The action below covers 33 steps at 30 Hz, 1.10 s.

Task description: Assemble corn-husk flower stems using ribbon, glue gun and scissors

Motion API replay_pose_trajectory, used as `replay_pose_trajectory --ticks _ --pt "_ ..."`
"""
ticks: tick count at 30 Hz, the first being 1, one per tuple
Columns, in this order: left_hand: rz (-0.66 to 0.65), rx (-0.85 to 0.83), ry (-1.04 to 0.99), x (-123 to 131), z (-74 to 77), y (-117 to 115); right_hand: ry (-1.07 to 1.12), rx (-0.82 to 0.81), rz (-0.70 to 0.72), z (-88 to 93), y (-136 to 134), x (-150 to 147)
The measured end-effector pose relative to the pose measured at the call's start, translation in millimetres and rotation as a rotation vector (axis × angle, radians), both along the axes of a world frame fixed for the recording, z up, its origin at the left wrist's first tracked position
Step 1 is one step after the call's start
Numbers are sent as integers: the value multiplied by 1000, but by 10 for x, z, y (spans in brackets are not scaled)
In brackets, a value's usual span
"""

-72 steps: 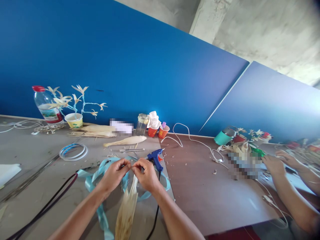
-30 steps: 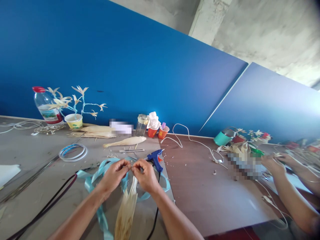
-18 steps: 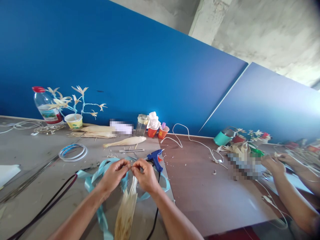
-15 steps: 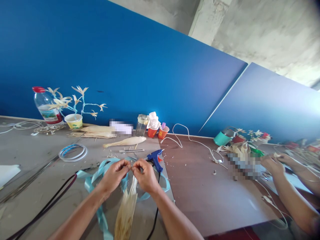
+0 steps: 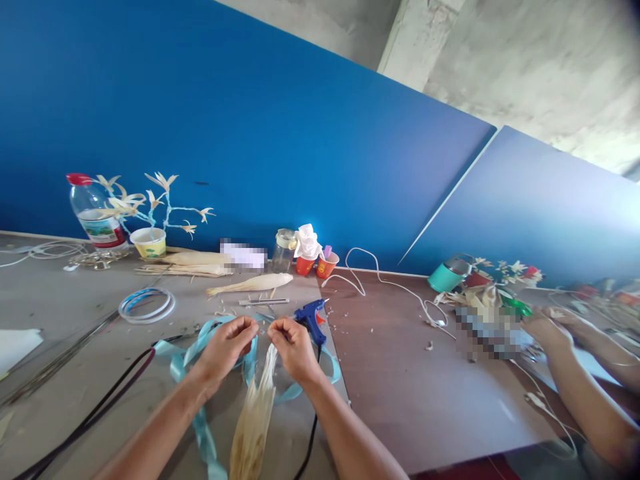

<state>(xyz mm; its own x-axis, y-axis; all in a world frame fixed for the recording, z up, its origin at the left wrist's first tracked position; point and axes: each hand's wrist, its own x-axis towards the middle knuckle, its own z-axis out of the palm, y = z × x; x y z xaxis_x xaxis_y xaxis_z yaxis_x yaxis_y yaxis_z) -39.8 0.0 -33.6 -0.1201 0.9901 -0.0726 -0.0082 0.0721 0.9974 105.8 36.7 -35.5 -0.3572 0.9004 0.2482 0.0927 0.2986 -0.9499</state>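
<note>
Both my hands are raised over the near table, a small gap between their fingertips. My left hand (image 5: pixel 231 341) is closed in a pinch; anything in it is too small to make out. My right hand (image 5: pixel 293 347) is also closed, thumb against forefinger, and the thin pale end of a dried corn husk (image 5: pixel 253 423) runs up into its fingers. From there the husk widens downward, brownish toward the bottom edge. Loops of light-blue ribbon (image 5: pixel 203 437) lie under and around my hands. A blue hot glue gun (image 5: pixel 313 320) rests just beyond my right hand.
A craft knife (image 5: pixel 264 302), another husk (image 5: pixel 253 284) and ribbon rolls (image 5: pixel 147 307) lie farther back. Husk flowers stand in a yellow cup (image 5: pixel 149 243) beside a bottle (image 5: pixel 97 217). Red paper cups (image 5: pixel 327 267) line the blue partition. At right, another person's hands (image 5: pixel 547 327) are working.
My hands have moved slightly apart, so the gap between their fingertips is wider. The husk still hangs below my right hand.
</note>
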Motion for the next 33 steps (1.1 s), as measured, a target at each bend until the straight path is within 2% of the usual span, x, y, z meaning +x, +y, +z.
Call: replay_pose_trajectory --ticks 14,21,27,33 --pt "-63 5 27 44 -34 17 -95 51 -11 -5 -41 -29" --pt "-3 -17 -154 31 -41 18 -24 8 23 10 -41 -25" --pt "86 -29 -273 -15 -18 -1 44 -109 45 -17 -9 0" --pt "45 -21 -293 4 -45 28 23 35 21 -31 -36 -31"
